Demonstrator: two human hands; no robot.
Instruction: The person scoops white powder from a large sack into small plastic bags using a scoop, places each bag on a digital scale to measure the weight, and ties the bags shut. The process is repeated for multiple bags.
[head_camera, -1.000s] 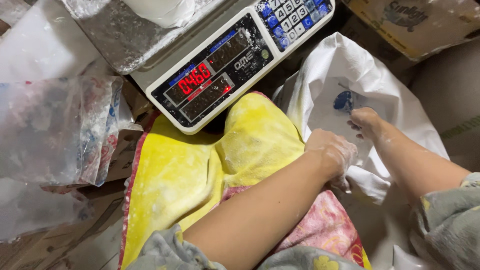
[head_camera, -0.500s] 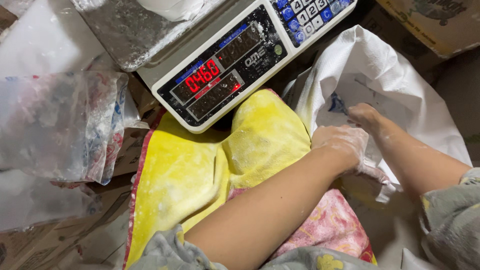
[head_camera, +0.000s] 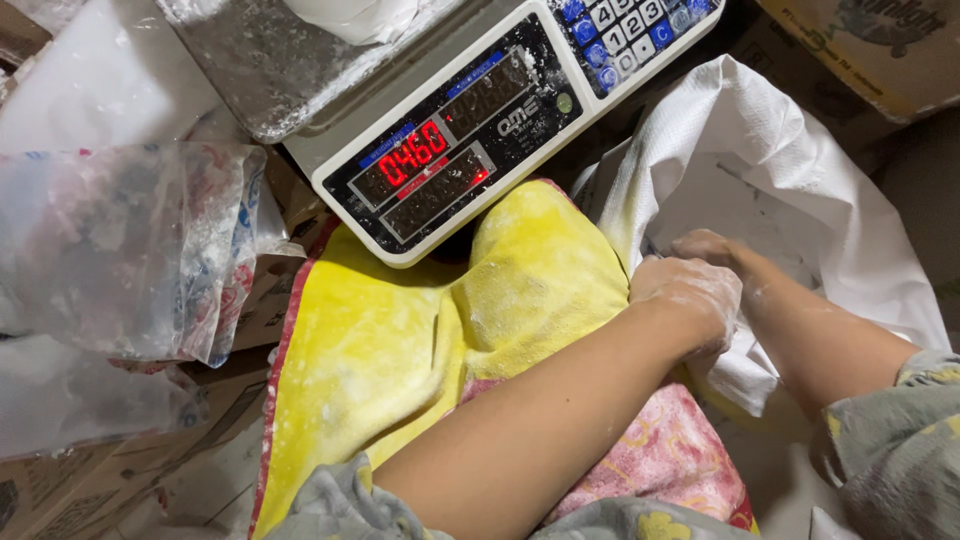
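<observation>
My left hand (head_camera: 690, 298), dusted with white powder, is closed on the near edge of a large white woven sack (head_camera: 780, 160) at the right. Beside it, my right hand (head_camera: 705, 246) reaches down into the sack's mouth; its fingers are hidden inside. A yellow and pink towel (head_camera: 400, 350) lies over my lap under my left forearm. Ahead stands a white digital scale (head_camera: 450, 140) with red lit digits and a powder-dusted steel pan (head_camera: 270, 60) that carries a white bag.
Clear plastic bags (head_camera: 130, 250) with red and blue print, dusty inside, lie at the left on flattened cardboard (head_camera: 120, 480). A cardboard box (head_camera: 880, 50) sits at the top right behind the sack.
My right hand has pushed lower into the sack and nearer to my left hand. My left hand shifted its hold on the sack's edge. The scale reading stays the same.
</observation>
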